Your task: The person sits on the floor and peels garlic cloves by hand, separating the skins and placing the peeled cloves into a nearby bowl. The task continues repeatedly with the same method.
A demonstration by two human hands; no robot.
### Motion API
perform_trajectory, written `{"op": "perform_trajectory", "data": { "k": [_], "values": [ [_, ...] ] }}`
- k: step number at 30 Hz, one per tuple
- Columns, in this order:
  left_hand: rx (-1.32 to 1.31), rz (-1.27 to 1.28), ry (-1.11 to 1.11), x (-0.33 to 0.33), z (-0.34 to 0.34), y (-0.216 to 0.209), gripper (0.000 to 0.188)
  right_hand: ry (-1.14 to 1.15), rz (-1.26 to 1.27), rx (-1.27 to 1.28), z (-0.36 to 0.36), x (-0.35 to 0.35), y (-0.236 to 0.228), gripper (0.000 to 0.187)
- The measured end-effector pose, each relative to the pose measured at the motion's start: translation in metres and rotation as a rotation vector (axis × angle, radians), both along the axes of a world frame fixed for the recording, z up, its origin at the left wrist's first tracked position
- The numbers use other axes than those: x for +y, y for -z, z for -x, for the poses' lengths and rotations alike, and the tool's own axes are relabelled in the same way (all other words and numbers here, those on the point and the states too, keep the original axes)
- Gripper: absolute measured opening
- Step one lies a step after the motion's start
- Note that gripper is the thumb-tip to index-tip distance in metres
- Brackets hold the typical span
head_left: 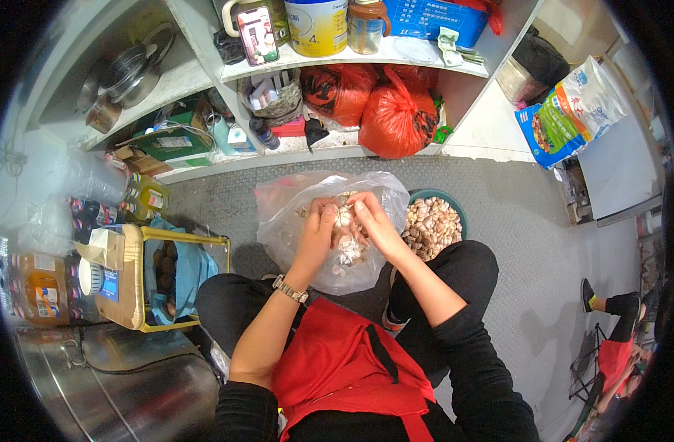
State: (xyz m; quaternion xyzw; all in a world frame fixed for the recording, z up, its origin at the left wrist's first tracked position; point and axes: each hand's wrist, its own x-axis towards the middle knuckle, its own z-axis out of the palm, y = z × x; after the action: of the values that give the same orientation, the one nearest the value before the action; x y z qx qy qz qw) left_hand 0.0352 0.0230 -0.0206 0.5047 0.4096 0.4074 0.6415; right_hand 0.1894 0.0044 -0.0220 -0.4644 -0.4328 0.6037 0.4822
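My left hand [317, 230] and my right hand [374, 221] meet over a clear plastic bag [289, 214] on the floor between my knees. Both hands pinch a garlic bulb [343, 216] from either side. Garlic skins and pieces [349, 252] lie inside the bag under my hands. A teal bowl [455, 208] full of garlic cloves [430, 225] stands just right of the bag, touching my right knee. A metal watch [290, 289] is on my left wrist, and a red apron [344, 368] covers my lap.
White shelves [366, 57] ahead hold tins, jars, a blue crate and red bags [396, 114]. A yellow-framed crate [176, 274] with a blue bag stands at my left, bottles behind it. A steel surface [123, 383] lies lower left. Another person's foot [589, 295] shows at right.
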Motion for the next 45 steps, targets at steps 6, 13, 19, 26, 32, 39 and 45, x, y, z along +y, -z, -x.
{"op": "perform_trajectory", "data": {
  "k": [6, 13, 19, 26, 32, 39, 45],
  "values": [
    [0.161, -0.266, -0.064, -0.006, -0.01, 0.018, 0.022, 0.04, -0.135, -0.241, 0.012, -0.012, -0.001, 0.019],
    [-0.24, 0.085, 0.066, -0.007, -0.006, 0.001, 0.026, 0.092, 0.018, 0.248, 0.012, -0.012, 0.001, 0.015],
    [-0.687, 0.299, 0.179, 0.002, 0.0, -0.017, 0.029, 0.139, 0.205, 0.627, -0.003, 0.001, -0.009, 0.019],
    [-0.536, 0.257, 0.009, 0.006, 0.002, -0.017, 0.028, 0.028, 0.234, 0.754, -0.015, 0.005, -0.005, 0.034],
    [-0.485, 0.389, 0.01, 0.004, 0.003, -0.008, 0.023, -0.033, 0.191, 0.64, -0.023, -0.002, 0.005, 0.033],
    [0.252, 0.021, 0.212, -0.016, -0.013, 0.007, 0.031, 0.089, -0.246, -0.665, -0.004, -0.014, 0.027, 0.029],
    [0.186, 0.031, 0.244, -0.017, -0.016, -0.005, 0.03, -0.06, -0.263, -0.938, -0.008, -0.015, 0.012, 0.032]
  ]
}}
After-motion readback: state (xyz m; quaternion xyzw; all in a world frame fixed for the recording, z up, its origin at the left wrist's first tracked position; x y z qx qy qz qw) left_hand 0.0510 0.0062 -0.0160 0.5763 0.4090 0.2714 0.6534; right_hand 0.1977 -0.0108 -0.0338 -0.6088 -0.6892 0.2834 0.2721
